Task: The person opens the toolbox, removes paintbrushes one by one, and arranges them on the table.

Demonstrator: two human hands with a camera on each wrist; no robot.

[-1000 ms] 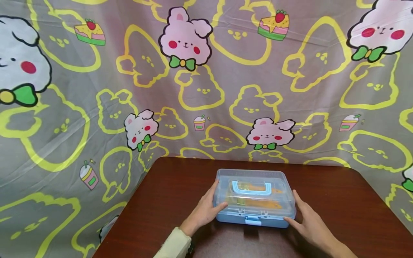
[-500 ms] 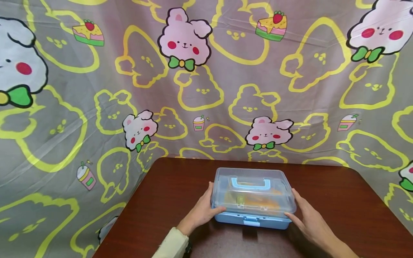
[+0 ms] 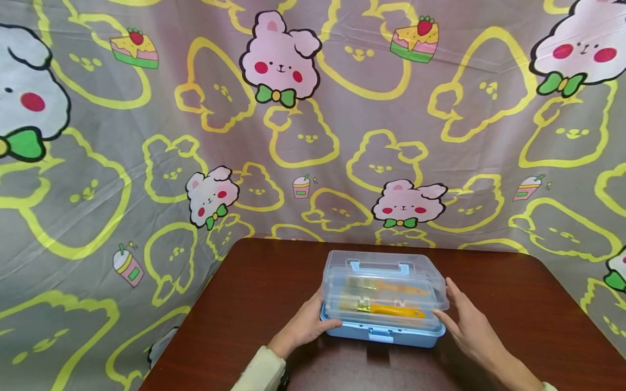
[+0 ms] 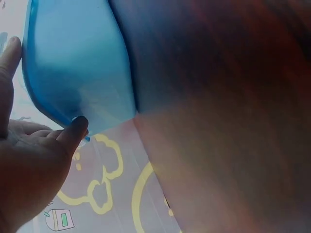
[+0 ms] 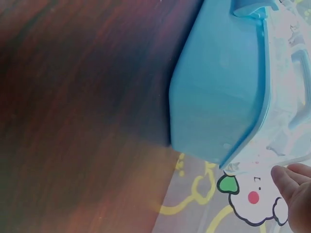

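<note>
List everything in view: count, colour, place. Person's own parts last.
table: 1, reddish brown, lower part of head view
printed cloth: pieces uncountable, grey, behind and beside table
box base: 1, blue, on table
latch: 1, light blue, front of box base
lid: 1, clear, above box base, front raised
handle: 1, light blue, on lid
brushes: 2 visible, orange handles, under lid
sleeves: 2, pale, bottom edge
left grip: 1, bare, box base's left end
right grip: 1, bare, lid's right end

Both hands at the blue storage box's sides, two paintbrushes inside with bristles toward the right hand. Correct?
Bristle direction is wrong: the head view shows the bristles toward the left hand, handles toward the right hand. Otherwise yes: two paintbrushes inside the blue storage box, hands at its sides.
</note>
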